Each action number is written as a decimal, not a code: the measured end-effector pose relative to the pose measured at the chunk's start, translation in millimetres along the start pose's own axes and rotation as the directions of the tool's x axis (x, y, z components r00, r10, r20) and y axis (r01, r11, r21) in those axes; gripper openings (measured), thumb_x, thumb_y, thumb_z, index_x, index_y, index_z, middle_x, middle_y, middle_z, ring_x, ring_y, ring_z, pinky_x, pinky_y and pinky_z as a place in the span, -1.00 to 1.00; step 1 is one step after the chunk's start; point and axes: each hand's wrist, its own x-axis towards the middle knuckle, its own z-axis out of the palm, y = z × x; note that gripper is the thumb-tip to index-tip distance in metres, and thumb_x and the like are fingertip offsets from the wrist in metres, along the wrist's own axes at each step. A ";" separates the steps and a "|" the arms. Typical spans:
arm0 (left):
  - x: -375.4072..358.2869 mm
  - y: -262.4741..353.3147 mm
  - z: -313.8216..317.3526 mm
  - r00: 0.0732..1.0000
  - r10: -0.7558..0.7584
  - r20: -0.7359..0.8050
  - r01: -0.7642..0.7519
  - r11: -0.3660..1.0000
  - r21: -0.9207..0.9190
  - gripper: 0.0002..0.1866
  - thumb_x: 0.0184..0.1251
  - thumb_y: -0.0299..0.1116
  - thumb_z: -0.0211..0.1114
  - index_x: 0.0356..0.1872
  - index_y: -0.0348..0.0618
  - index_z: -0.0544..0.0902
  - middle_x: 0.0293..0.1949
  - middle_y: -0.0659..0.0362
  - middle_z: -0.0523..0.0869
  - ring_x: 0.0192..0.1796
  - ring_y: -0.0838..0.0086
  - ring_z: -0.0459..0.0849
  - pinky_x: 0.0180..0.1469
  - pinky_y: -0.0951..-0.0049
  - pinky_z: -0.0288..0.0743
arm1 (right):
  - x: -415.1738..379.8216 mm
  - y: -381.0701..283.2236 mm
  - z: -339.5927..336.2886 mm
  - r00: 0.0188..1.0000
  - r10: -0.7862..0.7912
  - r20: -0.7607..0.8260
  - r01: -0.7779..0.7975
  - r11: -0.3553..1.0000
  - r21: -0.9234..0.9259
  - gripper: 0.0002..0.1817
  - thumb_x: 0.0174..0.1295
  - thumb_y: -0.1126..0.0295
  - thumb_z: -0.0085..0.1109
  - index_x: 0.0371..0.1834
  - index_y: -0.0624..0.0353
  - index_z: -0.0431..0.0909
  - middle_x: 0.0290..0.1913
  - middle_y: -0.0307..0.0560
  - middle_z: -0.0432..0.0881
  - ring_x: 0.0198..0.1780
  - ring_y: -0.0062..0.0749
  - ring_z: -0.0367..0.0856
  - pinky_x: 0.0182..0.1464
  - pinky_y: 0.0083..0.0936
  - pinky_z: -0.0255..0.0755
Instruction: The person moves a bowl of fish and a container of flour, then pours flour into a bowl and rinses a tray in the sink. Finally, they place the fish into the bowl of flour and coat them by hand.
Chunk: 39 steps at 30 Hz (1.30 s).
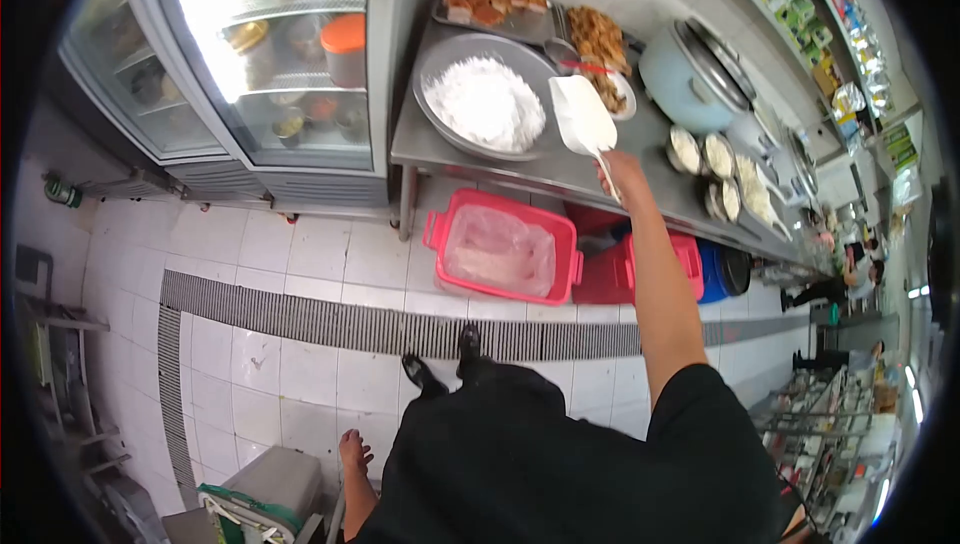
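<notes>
At the steel counter point(470, 159) ahead of me, my right hand point(622, 172) is stretched out with its fingers wrapped round the handle of a white scoop point(582, 116), whose flat blade sits over the far right edge of the big round tray point(440, 69) heaped with rice point(484, 102). I judge the long reach comes from standing back on the floor grate point(300, 319), with the counter edge and the bins between me and the tray. The scoop's blade looks clean and tilted up, just beside the heap, not buried in it. Right of the scoop lie small bowls point(700, 154) already holding white portions, near enough that a filled scoop need only swing across, and a pale blue cooker point(685, 79) stands behind them. My left hand point(352, 444) hangs low by my hip near a grey stool point(270, 484), fingers loose and holding nothing. Under the counter a pink bin point(500, 249) with a clear liner sits open, beside a red bin point(625, 269). A glass-door fridge point(280, 54) stands left of the counter, and fried food on trays point(500, 4) lies beyond the rice.
</notes>
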 end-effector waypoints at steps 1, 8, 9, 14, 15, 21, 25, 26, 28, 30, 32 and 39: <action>-0.5 -1.7 -2.7 1.000 -0.024 0.004 0.024 1.000 0.016 -0.55 0.34 -0.13 0.10 0.22 0.01 0.41 -0.07 0.14 0.51 -0.30 0.33 0.52 -0.39 0.21 0.48 | -18.6 25.1 -7.6 0.999 -0.028 -0.039 0.032 0.993 0.116 -0.66 0.33 0.14 0.03 -0.38 0.21 0.54 -0.68 -0.25 0.44 -0.75 -0.58 0.36 -0.74 -0.56 0.23; -5.3 34.8 -16.8 1.000 -0.020 -0.013 0.022 0.984 0.178 -0.55 0.35 -0.13 0.10 0.22 0.02 0.40 -0.08 0.15 0.52 -0.29 0.36 0.52 -0.33 0.21 0.47 | -97.5 198.1 -15.8 0.920 0.390 0.029 -0.391 0.914 0.114 -0.63 0.27 0.13 0.13 -0.41 0.28 0.62 -0.64 -0.13 0.54 -0.71 -0.49 0.46 -0.73 -0.50 0.28; -9.4 49.0 -15.3 0.999 -0.005 -0.038 0.012 0.980 0.201 -0.55 0.35 -0.13 0.10 0.22 0.01 0.40 -0.08 0.15 0.53 -0.30 0.37 0.52 -0.34 0.24 0.45 | -77.3 232.7 -6.7 0.935 0.349 0.063 -0.350 0.937 0.014 -0.57 0.32 0.07 0.09 -0.31 0.29 0.64 -0.62 -0.14 0.57 -0.72 -0.49 0.46 -0.73 -0.53 0.30; -22.4 123.8 26.7 0.986 0.161 0.029 -0.163 0.944 0.287 -0.49 0.34 -0.05 0.08 0.26 0.02 0.38 -0.03 0.13 0.53 -0.27 0.35 0.52 -0.31 0.24 0.45 | 51.6 390.9 60.5 0.951 0.303 0.067 -0.295 0.950 -0.106 -0.34 0.31 -0.24 -0.11 0.06 0.16 0.56 0.04 0.08 0.64 0.16 -0.07 0.54 0.12 0.05 0.41; -28.0 134.7 38.2 0.982 0.189 0.029 -0.189 0.933 0.308 -0.50 0.35 -0.06 0.08 0.26 0.01 0.38 -0.02 0.13 0.53 -0.26 0.33 0.53 -0.30 0.22 0.46 | 53.7 390.5 47.6 0.947 0.319 0.027 -0.316 0.946 -0.076 -0.34 0.31 -0.24 -0.11 0.06 0.16 0.56 0.04 0.08 0.64 0.16 -0.07 0.54 0.12 0.05 0.41; -59.6 146.5 100.1 0.988 0.144 0.062 -0.155 0.835 0.527 -0.49 0.36 -0.04 0.07 0.26 -0.01 0.38 0.01 0.08 0.54 -0.21 0.24 0.55 -0.24 0.13 0.49 | 35.5 398.4 -119.2 0.836 0.026 -0.548 -0.251 0.906 -0.340 -0.57 0.18 0.08 0.10 -0.15 0.26 0.63 -0.18 0.27 0.67 -0.11 0.23 0.64 -0.05 -0.06 0.51; -70.1 134.9 115.7 0.996 0.060 0.067 -0.089 0.730 0.678 -0.50 0.30 -0.03 0.09 0.19 -0.02 0.45 -0.05 0.13 0.54 -0.18 0.24 0.57 -0.25 0.18 0.50 | 77.1 490.6 -270.7 0.827 -0.009 -0.561 -0.350 0.773 -0.530 -0.49 0.17 0.04 0.19 -0.08 0.33 0.48 -0.20 0.34 0.63 -0.09 0.22 0.62 -0.13 0.02 0.49; -114.1 140.0 150.7 0.989 0.131 0.064 -0.137 0.684 0.716 -0.50 0.26 -0.02 0.11 0.16 -0.04 0.47 -0.10 0.17 0.53 -0.18 0.28 0.57 -0.26 0.23 0.49 | 88.1 500.3 -300.7 0.827 0.055 -0.559 -0.377 0.792 -0.480 -0.52 0.17 0.05 0.17 -0.16 0.34 0.48 -0.22 0.33 0.62 -0.13 0.22 0.62 -0.14 0.04 0.48; -133.6 142.5 177.2 0.994 0.112 0.013 -0.082 0.635 0.768 -0.48 0.27 -0.02 0.12 0.19 -0.04 0.46 -0.10 0.18 0.53 -0.20 0.31 0.58 -0.27 0.28 0.49 | 119.7 535.6 -350.2 0.839 -0.009 -0.543 -0.370 0.723 -0.583 -0.54 0.20 0.07 0.10 -0.10 0.30 0.47 -0.11 0.34 0.59 -0.11 0.28 0.60 -0.09 0.02 0.50; -153.4 145.5 210.1 0.991 0.116 -0.066 -0.016 0.593 0.805 -0.43 0.30 -0.04 0.11 0.30 -0.06 0.40 -0.06 0.17 0.54 -0.21 0.35 0.58 -0.29 0.35 0.49 | 145.9 569.6 -366.8 0.808 -0.139 -0.573 -0.374 0.632 -0.679 -0.47 0.21 0.07 0.07 0.11 0.25 0.38 0.16 0.23 0.49 0.09 0.21 0.54 0.11 0.01 0.43; -166.7 144.5 226.2 0.989 0.103 -0.104 0.026 0.577 0.816 -0.41 0.31 -0.03 0.12 0.30 -0.08 0.39 -0.04 0.17 0.55 -0.22 0.37 0.58 -0.31 0.33 0.50 | 166.1 578.9 -380.6 0.796 -0.188 -0.575 -0.367 0.605 -0.706 -0.44 0.21 0.06 0.07 0.17 0.21 0.35 0.23 0.17 0.46 0.16 0.17 0.51 0.17 0.02 0.39; -183.5 142.5 260.8 0.995 0.066 -0.079 0.031 0.544 0.839 -0.46 0.37 -0.06 0.13 0.31 -0.04 0.39 -0.08 0.21 0.56 -0.23 0.44 0.59 -0.27 0.38 0.53 | 196.7 563.7 -397.3 0.846 0.235 -0.478 -0.525 0.515 -0.677 -0.54 0.29 0.07 0.02 0.13 0.12 0.41 0.14 0.12 0.56 0.18 0.09 0.52 0.15 0.04 0.40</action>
